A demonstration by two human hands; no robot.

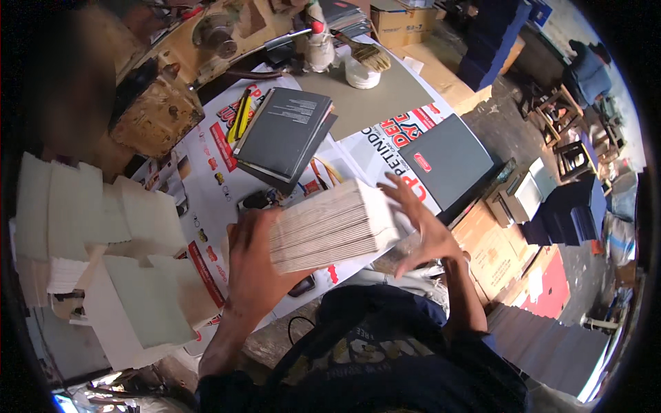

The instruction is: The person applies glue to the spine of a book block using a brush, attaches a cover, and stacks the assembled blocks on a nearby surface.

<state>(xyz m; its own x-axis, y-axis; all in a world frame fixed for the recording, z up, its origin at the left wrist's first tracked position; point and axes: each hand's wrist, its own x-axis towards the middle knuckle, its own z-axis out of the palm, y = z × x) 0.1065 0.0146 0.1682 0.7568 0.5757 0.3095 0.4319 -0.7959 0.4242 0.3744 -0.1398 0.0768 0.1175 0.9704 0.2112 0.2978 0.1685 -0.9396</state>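
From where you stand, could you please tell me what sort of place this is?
Probably a bookbinding workshop: pale paper blocks stacked at the left, a block of pages in the left hand, and a brush resting on a white pot.

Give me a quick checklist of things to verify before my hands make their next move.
1. Left hand gripping the paper block: ok.
2. Right hand closed on the block: not ok, spread open by its right end.
3. Yellow tool away from both hands: ok, beside the dark booklet.
4. Brush on the white tub: ok.
5. Block's underside even: cannot tell, hidden.
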